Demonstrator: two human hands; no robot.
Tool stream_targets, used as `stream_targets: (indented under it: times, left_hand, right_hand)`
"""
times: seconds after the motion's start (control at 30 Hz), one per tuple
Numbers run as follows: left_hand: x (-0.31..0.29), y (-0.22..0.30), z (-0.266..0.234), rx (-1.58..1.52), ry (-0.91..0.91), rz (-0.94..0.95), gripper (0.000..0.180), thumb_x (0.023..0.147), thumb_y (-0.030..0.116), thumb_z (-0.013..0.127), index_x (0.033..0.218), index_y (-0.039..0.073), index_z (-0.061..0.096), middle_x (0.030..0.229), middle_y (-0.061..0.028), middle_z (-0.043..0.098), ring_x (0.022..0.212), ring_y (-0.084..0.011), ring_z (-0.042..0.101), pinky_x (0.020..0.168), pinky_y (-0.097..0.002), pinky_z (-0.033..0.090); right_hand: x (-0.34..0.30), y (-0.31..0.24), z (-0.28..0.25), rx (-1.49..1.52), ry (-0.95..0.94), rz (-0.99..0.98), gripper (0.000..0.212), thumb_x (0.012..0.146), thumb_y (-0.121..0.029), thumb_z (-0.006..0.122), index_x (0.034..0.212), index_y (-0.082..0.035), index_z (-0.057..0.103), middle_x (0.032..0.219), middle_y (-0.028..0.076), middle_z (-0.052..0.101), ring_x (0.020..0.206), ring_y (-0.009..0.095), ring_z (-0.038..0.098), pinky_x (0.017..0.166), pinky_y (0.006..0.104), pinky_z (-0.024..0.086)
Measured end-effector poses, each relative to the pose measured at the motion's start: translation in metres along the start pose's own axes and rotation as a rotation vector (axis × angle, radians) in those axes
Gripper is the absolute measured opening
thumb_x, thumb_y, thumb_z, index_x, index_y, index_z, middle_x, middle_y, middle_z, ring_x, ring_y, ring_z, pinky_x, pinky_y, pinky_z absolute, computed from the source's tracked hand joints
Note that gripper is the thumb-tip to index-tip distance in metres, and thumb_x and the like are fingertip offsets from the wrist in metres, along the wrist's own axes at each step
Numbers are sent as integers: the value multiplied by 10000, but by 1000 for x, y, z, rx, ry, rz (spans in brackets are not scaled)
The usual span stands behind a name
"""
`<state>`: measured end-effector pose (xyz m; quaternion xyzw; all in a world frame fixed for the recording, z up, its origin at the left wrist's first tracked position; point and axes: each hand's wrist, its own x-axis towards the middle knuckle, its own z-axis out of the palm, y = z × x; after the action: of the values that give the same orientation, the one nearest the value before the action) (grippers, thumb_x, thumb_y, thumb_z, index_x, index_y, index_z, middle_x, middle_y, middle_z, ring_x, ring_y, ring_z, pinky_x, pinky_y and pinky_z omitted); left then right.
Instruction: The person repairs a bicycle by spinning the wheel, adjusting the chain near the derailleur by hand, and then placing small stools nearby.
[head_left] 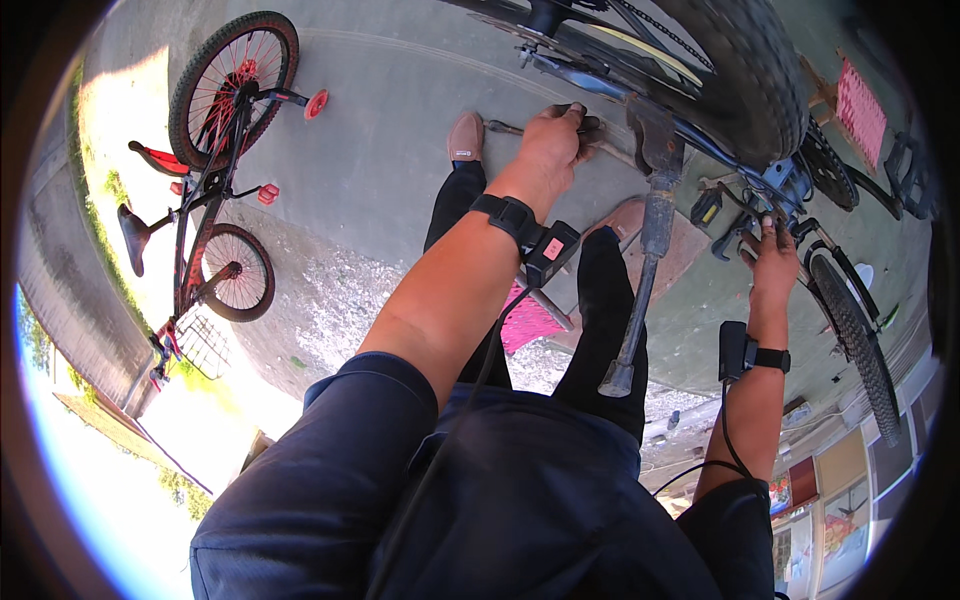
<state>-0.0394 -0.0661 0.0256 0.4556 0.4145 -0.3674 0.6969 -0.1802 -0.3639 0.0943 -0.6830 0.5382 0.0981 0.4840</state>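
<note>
In the head view, the left hand (553,145) closes around a rod (508,129) near a dark clamp (657,148), its fingers hiding the rod's middle. At upper right, the bicycle (783,183) has its nearest wheel cut off above; the right hand (774,265) reaches its blue frame, but I cannot tell whether it grips.

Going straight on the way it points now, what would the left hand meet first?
Probably the blue frame tube of the bike: it crosses the line ahead of the left hand, though the depth between them is unclear.
</note>
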Motion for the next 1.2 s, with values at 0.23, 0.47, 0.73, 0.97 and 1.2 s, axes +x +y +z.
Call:
stream_targets:
  times: [0.23, 0.47, 0.73, 0.97, 1.2]
  left_hand:
    - [-1, -15, 9, -133, -57, 16, 158, 963, 199, 516, 1009, 49, 526, 887, -64, 629, 756, -180, 627, 578, -297, 450]
    - [-2, -18, 28, -266, -207, 76, 215, 977, 230, 488, 1073, 41, 519, 885, -57, 618, 712, -164, 623, 557, -298, 460]
    - [4, -11, 26, -399, -107, 46, 192, 996, 252, 437, 1012, 79, 518, 851, -40, 602, 690, -165, 552, 584, -323, 434]
    - [14, -14, 27, -457, -207, -41, 240, 1003, 245, 404, 999, 59, 554, 834, -58, 617, 671, -176, 582, 542, -307, 415]
    - [10, -19, 36, -638, -319, -94, 237, 1001, 249, 407, 952, 88, 573, 834, -33, 622, 699, -163, 549, 592, -295, 377]
  right_hand:
    - [4, -4, -3, -19, -51, -8, 484, 907, -352, 611, 1291, -87, 483, 1103, 22, 601, 911, 169, 647, 693, 305, 491]
    - [5, -5, -5, -36, -63, 3, 493, 911, -347, 606, 1305, -82, 472, 1159, 12, 592, 909, 180, 649, 691, 304, 495]
    - [6, -1, -7, -47, -49, -7, 517, 913, -356, 601, 1333, -96, 447, 1174, 16, 590, 916, 183, 645, 698, 318, 495]
    - [2, -4, -2, -38, -41, -28, 542, 914, -355, 599, 1341, -69, 426, 1188, 29, 587, 932, 191, 646, 673, 306, 500]
    - [0, -7, -2, -22, -44, 3, 568, 915, -363, 596, 1358, -66, 402, 1217, 41, 577, 956, 201, 646, 700, 319, 499]
